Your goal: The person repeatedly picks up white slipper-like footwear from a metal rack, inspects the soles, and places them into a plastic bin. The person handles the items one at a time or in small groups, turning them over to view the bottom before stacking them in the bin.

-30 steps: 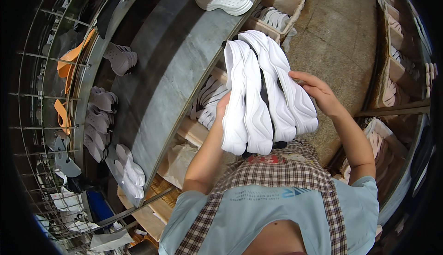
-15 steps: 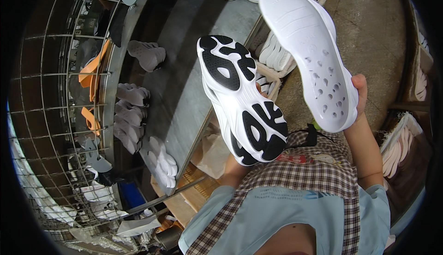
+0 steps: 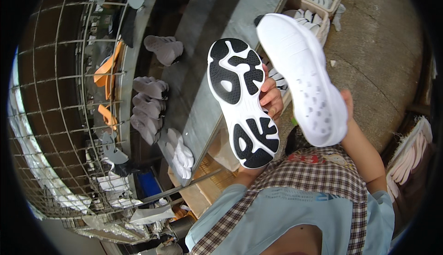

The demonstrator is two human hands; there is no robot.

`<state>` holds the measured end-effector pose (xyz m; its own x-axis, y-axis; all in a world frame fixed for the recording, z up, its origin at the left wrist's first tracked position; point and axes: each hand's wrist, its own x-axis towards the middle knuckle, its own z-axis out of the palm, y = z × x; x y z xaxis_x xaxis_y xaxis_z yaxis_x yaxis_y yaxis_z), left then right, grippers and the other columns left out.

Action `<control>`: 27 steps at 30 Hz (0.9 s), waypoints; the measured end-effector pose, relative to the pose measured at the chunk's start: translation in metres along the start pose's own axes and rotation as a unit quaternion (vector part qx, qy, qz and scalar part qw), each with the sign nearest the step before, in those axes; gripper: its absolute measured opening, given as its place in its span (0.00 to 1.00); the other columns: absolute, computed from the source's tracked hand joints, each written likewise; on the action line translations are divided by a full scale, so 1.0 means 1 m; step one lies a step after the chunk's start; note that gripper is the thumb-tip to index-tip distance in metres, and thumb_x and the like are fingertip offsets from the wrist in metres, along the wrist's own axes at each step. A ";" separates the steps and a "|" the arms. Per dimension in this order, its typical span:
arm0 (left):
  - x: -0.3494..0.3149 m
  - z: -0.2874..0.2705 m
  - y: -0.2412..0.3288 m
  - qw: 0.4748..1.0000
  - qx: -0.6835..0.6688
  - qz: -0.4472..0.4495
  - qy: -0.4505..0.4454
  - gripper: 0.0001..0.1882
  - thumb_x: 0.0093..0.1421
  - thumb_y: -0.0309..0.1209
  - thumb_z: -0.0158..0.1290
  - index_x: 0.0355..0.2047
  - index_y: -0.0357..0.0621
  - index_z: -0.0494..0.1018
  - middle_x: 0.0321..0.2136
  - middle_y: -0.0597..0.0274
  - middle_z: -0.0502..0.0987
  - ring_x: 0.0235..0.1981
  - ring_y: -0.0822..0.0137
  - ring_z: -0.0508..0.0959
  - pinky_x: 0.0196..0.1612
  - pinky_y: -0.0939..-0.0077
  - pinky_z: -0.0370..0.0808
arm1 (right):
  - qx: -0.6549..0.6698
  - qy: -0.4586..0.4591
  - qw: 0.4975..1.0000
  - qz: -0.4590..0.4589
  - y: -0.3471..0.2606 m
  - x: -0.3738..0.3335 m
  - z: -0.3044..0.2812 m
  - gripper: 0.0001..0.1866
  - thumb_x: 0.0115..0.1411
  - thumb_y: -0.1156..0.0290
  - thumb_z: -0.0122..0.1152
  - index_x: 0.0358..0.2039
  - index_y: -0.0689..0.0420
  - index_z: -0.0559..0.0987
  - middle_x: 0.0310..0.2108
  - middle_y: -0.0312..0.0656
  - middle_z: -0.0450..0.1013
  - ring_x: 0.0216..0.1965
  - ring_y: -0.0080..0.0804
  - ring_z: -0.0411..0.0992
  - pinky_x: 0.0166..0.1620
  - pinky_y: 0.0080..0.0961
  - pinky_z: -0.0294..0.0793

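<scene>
The left hand [image 3: 271, 99] grasps the black-treaded sole [image 3: 243, 105], fingers curled over its right edge, tread turned toward the camera. The right hand [image 3: 348, 103] grips the dimpled white sole [image 3: 302, 79] at its near right edge, fingers largely hidden. Both are held up side by side; left of them, stacked white soles [image 3: 179, 153] lie on the grey table's [image 3: 203, 84] near end.
</scene>
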<state>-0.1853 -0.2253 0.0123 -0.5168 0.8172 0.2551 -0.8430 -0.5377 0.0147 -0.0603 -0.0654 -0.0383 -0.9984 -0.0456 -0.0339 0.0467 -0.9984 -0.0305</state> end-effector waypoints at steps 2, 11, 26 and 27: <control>-0.001 0.000 0.000 0.999 -0.011 0.024 -0.041 0.44 0.53 0.42 0.58 0.61 0.34 0.47 0.37 0.54 0.67 0.34 0.64 0.73 0.27 0.70 0.80 | 0.019 -0.049 0.999 0.002 -0.001 -0.002 -0.010 0.41 0.49 0.45 0.55 0.57 0.62 0.64 0.48 0.54 0.70 0.43 0.47 0.74 0.42 0.45 0.78; 0.002 0.024 0.005 0.999 0.045 0.005 -0.006 0.40 0.53 0.41 0.57 0.59 0.36 0.50 0.38 0.54 0.66 0.35 0.63 0.72 0.34 0.72 0.77 | 0.001 -0.036 0.999 0.005 -0.012 -0.010 -0.007 0.42 0.44 0.58 0.58 0.61 0.59 0.59 0.52 0.56 0.66 0.48 0.48 0.71 0.46 0.45 0.77; -0.008 0.000 0.018 0.991 -0.121 0.065 0.001 0.30 0.64 0.28 0.38 0.64 0.36 0.42 0.20 0.65 0.65 0.20 0.74 0.70 0.22 0.82 0.69 | 0.065 0.061 0.994 0.058 0.001 -0.009 -0.034 0.41 0.41 0.59 0.49 0.57 0.66 0.61 0.52 0.58 0.66 0.50 0.52 0.69 0.56 0.44 0.68; -0.008 0.001 0.016 0.989 -0.128 0.076 -0.021 0.30 0.64 0.27 0.37 0.64 0.37 0.41 0.20 0.64 0.66 0.20 0.73 0.71 0.22 0.82 0.70 | 0.065 0.050 0.995 0.052 0.001 -0.008 -0.033 0.41 0.41 0.59 0.49 0.57 0.67 0.62 0.50 0.59 0.67 0.48 0.53 0.70 0.54 0.45 0.70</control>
<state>-0.1949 -0.2409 0.0113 -0.6376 0.7194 0.2756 -0.7695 -0.5781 -0.2714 -0.0510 -0.0650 -0.0709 -0.9797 -0.1523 -0.1305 0.1387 -0.9845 0.1076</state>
